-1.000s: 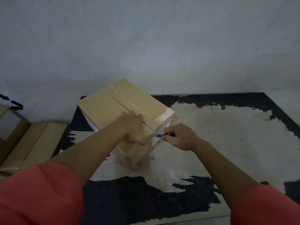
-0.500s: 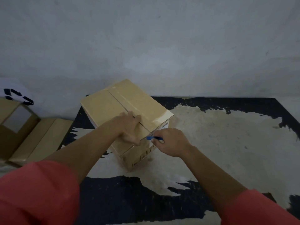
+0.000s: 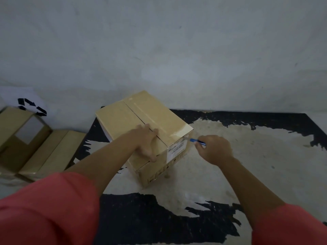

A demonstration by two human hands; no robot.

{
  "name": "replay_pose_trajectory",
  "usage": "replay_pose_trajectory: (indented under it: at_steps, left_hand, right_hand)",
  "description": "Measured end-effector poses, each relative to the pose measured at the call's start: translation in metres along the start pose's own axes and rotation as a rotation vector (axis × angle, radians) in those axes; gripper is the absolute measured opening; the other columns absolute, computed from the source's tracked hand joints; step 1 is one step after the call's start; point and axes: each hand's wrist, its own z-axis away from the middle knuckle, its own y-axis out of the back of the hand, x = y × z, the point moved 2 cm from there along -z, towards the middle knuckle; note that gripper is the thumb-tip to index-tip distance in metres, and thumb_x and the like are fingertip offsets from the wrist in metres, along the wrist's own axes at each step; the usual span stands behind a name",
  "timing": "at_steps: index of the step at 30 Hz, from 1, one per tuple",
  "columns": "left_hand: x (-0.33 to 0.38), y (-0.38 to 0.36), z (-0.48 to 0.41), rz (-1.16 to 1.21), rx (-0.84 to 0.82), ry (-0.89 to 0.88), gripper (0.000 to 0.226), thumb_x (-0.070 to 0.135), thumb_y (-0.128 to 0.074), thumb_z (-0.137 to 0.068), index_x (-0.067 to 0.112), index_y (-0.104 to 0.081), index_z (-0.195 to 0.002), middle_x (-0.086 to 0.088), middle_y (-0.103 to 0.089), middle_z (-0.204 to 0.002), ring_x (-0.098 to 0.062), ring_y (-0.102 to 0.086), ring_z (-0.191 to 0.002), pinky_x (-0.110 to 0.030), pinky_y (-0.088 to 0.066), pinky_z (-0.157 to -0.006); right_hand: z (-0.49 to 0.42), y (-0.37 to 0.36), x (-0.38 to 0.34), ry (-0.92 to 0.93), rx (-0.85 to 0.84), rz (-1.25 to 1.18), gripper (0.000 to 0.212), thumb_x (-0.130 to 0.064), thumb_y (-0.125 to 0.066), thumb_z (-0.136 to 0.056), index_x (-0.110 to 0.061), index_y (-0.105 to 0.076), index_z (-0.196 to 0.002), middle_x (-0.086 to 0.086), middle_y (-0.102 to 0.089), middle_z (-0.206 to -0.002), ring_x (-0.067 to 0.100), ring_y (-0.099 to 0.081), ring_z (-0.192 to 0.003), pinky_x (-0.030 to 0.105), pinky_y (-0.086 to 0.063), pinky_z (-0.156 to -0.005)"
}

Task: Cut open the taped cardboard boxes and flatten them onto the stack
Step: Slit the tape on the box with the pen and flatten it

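Fingers of the left hand (image 3: 146, 144) lie flat, pressing the top of the taped brown cardboard box (image 3: 123, 119) beneath them; just right, the right hand (image 3: 215, 150) curls round a thin blue-handled cutter (image 3: 199, 142) at the box's top edge. I'd run it shallow along the tape, clear of those fingers. Its blade tip is too small to make out.
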Motion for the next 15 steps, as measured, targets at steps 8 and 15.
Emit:
replay_pose_trajectory:
  at_steps: [8,15]
  left_hand:
    - [-0.017,-0.002,-0.001,0.195,0.111,0.015,0.106,0.071,-0.066,-0.068,0.027,-0.017,-0.150,-0.003,-0.012,-0.157,-0.028,-0.026,-0.140,-0.045,-0.036,-0.104]
    - [-0.044,-0.001,0.004,0.360,0.226,0.115,0.078,0.036,-0.073,-0.081,0.010,-0.032,-0.143,-0.008,-0.034,-0.141,-0.026,-0.044,-0.123,-0.039,-0.041,-0.100]
  right_hand:
    - [-0.010,0.016,-0.027,0.038,-0.088,-0.497,0.019,-0.033,-0.046,-0.097,-0.018,-0.058,-0.095,-0.007,-0.048,-0.061,0.011,-0.044,-0.055,0.026,-0.032,-0.052]
    - [-0.073,0.025,-0.094,0.047,-0.355,-0.657,0.013,-0.025,-0.037,-0.097,-0.013,-0.038,-0.102,0.004,-0.046,-0.075,0.020,-0.042,-0.065,0.034,-0.029,-0.059]
